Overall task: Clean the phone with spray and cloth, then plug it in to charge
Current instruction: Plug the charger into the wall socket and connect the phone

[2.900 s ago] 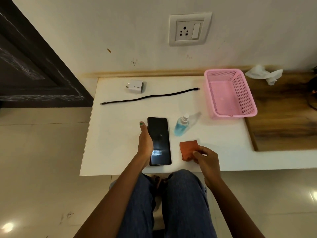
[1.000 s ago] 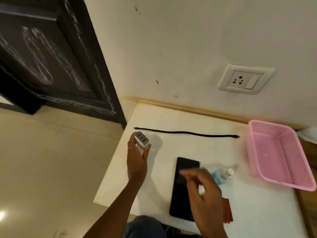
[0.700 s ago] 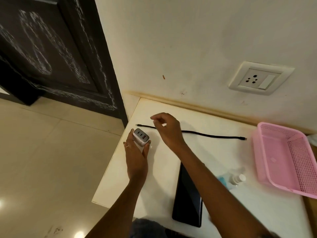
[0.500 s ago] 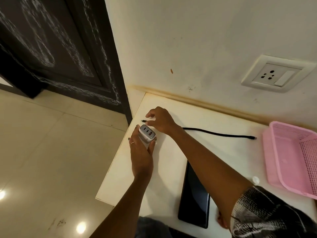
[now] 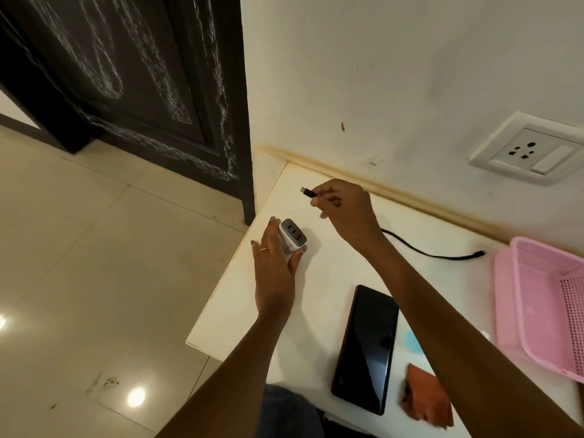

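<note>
Charging step in hand. Left of phone [image 5: 366, 349]: left hand [image 5: 276, 270] clamped on charger [image 5: 292, 237], ports up. Beyond: right hand [image 5: 344, 210] pinching cable [image 5: 423, 251] plug end. Phone flat on table [image 5: 331, 279], cloth [image 5: 425, 396] just right. Next, likely: line plug up with a port, push in.

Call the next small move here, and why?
Probably bring the cable plug pinched in the right hand down into a port on the charger that the left hand grips: ports face up, plug lifted just above, not yet connected.
</note>
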The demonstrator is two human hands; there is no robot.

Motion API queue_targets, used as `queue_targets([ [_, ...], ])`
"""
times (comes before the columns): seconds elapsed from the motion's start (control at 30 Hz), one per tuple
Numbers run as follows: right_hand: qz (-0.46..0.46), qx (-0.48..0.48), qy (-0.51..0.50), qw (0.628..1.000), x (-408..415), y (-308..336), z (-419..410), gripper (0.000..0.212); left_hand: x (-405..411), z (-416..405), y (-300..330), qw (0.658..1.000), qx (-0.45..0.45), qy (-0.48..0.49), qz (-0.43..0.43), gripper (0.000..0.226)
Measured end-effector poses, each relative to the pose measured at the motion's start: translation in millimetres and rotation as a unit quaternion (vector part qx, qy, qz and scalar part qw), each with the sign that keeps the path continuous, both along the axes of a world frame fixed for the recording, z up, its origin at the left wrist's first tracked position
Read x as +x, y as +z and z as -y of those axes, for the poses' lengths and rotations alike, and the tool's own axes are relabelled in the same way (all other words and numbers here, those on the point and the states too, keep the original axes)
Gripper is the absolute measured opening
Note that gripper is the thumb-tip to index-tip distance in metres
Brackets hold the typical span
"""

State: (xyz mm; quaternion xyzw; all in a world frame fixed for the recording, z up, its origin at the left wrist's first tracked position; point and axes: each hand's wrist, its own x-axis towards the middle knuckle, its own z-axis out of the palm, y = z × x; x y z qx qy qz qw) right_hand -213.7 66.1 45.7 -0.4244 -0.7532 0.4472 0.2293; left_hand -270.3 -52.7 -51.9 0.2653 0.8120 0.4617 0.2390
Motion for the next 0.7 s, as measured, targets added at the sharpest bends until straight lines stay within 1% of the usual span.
queue_targets([
  [0.07,0.032,0.048,0.024,0.998,9.6,6.7,13.5,0.011,0.7,0.2,0.9,1.000,-0.008,-0.004,-0.004,0.077],
  [0.13,0.081,0.119,0.054,0.988,17.7,9.3,28.5,0.013,1.1,0.6,1.6,1.000,-0.015,-0.004,-0.007,0.077],
  [0.23,0.159,0.233,0.084,0.956,25.8,7.0,43.1,0.016,1.5,1.4,2.0,1.000,-0.009,-0.012,-0.022,0.076],
  [0.33,0.230,0.304,0.106,0.918,29.1,0.3,48.9,0.016,1.7,2.1,1.2,0.999,-0.011,-0.017,-0.041,0.073],
  [0.47,0.251,0.334,0.096,0.904,27.1,-3.0,54.1,0.014,2.1,2.1,1.2,0.997,-0.012,-0.022,-0.072,0.073],
  [0.53,0.244,0.347,0.088,0.901,24.6,-5.5,54.7,0.016,0.2,1.3,0.8,0.996,-0.009,-0.025,-0.081,0.072],
  [0.7,0.273,0.365,0.084,0.886,21.8,-7.9,56.5,0.020,-0.8,0.2,-1.3,0.996,-0.013,-0.027,-0.087,0.071],
])
